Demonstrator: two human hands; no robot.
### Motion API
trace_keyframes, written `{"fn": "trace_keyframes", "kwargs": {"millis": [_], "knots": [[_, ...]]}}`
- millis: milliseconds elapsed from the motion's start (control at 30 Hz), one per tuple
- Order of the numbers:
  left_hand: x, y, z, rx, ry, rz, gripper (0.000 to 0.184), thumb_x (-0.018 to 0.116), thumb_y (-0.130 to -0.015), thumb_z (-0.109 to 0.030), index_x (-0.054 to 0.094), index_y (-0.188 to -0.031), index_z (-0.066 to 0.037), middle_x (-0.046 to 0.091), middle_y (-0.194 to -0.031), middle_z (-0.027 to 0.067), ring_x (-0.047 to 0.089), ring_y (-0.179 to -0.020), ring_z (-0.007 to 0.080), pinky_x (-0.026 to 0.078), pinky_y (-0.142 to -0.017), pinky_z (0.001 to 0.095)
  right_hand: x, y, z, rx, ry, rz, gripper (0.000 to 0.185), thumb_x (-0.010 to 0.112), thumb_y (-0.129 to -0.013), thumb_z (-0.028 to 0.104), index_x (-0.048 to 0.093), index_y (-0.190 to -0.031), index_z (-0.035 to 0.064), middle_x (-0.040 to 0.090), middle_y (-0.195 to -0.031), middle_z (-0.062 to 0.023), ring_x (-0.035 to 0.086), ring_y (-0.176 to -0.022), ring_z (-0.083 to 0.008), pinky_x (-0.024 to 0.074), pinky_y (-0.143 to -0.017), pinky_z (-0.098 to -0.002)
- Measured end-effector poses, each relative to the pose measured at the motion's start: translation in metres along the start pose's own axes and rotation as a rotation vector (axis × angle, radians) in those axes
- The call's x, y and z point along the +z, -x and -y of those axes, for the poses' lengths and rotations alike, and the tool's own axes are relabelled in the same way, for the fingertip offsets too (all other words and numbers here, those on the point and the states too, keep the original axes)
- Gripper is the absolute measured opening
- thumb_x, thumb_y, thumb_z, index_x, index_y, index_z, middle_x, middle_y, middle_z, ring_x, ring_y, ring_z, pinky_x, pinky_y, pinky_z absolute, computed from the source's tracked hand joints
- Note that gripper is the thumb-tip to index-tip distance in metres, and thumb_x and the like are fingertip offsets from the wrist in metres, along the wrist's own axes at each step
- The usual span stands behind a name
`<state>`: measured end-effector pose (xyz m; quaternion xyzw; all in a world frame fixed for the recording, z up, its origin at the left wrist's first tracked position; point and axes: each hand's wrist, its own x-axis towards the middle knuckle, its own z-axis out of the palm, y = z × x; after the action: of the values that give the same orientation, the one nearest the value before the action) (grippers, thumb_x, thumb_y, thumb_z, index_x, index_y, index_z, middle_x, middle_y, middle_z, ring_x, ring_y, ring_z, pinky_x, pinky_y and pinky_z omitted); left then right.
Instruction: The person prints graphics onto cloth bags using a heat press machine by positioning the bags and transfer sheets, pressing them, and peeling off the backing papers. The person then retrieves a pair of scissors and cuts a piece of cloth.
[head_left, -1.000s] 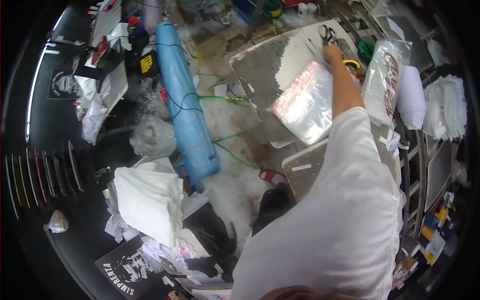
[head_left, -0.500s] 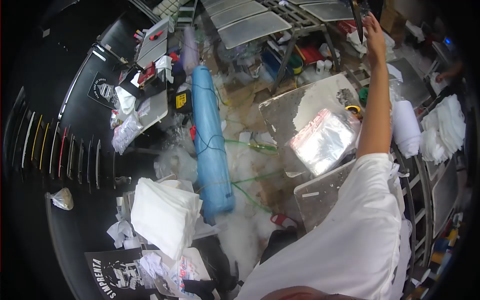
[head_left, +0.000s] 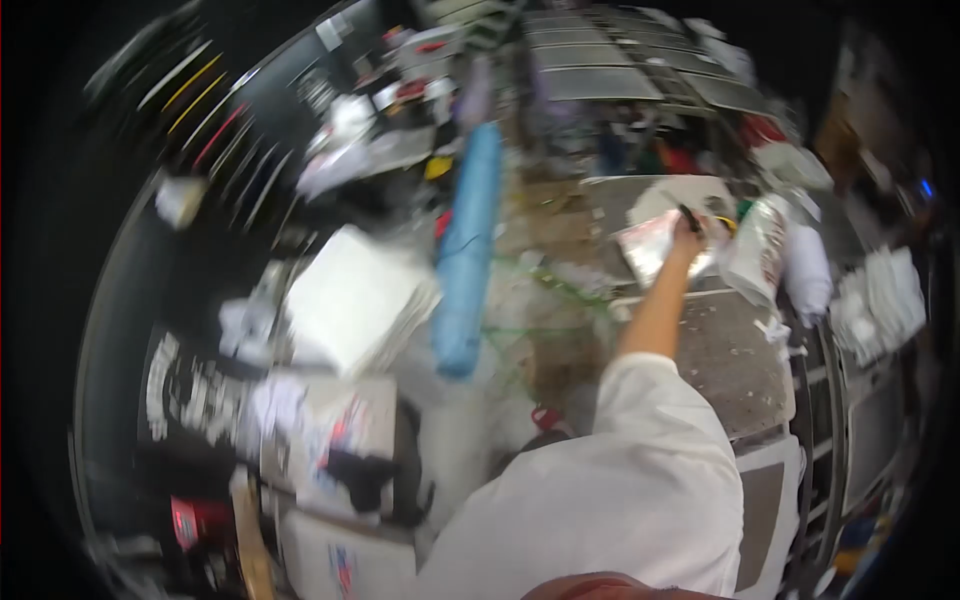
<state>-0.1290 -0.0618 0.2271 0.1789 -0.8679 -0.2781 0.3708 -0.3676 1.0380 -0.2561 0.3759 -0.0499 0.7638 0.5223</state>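
My right hand [head_left: 687, 242] reaches out over a stack of clear plastic bags [head_left: 648, 245] on a worn, pale board [head_left: 610, 195]. Its fingers are closed around a dark, pointed blade-like tool [head_left: 690, 218], blurred by motion, so its exact kind is unclear. I cannot tell whether the hand touches the bags. Just beyond the hand lies a yellow-handled item [head_left: 727, 225]. A white plastic bag with dark print [head_left: 757, 250] stands right of the hand. My left hand is out of sight.
A long blue-wrapped roll [head_left: 468, 250] stretches along the floor left of my arm. Stacked white cloths [head_left: 350, 300] sit at the left, and a white roll [head_left: 806, 275] is at the right. Grey printing boards [head_left: 600, 84] line the back. Green cords [head_left: 560, 285] cross the floor.
My right hand has come down from the upper right to the plastic bags, still holding the dark tool. The camera view has turned, blurring the scene, and the printed white bag now shows.
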Motion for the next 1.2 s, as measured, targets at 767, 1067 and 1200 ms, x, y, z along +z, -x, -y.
{"fn": "trace_keyframes", "kwargs": {"millis": [767, 1067, 1200], "knots": [[-0.066, 0.027, 0.035, -0.214, 0.618, 0.065, 0.022, 0.054, -0.1, -0.015, 0.064, -0.109, 0.003, 0.069, -0.094, 0.0061, 0.061, -0.079, 0.0092, 0.047, -0.074, 0.0254, 0.607, 0.437, -0.251, 2.82, -0.357, 0.539, 0.048, 0.048, -0.096, 0.019, 0.05, -0.138, -0.0033, 0.065, -0.113, -0.0142, 0.06, -0.102, -0.0269, 0.0401, -0.1, -0.0372], [-0.08, 0.02, 0.01, -0.3, 0.508, 0.036, 0.029, 0.062, -0.097, -0.022, 0.064, -0.11, 0.004, 0.067, -0.096, 0.0052, 0.061, -0.078, 0.0101, 0.053, -0.077, 0.0273, 0.549, 0.435, -0.252, 2.71, -0.828, 0.486, 0.06, 0.053, -0.08, 0.002, 0.05, -0.14, -0.0008, 0.059, -0.128, -0.0177, 0.056, -0.118, -0.0307, 0.0354, -0.107, -0.0395], [-0.087, 0.027, 0.012, -0.295, 0.437, 0.069, 0.028, 0.062, -0.097, -0.022, 0.064, -0.108, 0.004, 0.065, -0.092, 0.0059, 0.06, -0.077, 0.009, 0.054, -0.074, 0.0267, 0.579, 0.427, -0.27, 2.609, -0.786, 0.756, 0.094, 0.071, -0.083, 0.054, 0.03, -0.153, 0.0082, 0.058, -0.108, -0.0072, 0.054, -0.102, -0.0213, 0.0394, -0.095, -0.035]]}}
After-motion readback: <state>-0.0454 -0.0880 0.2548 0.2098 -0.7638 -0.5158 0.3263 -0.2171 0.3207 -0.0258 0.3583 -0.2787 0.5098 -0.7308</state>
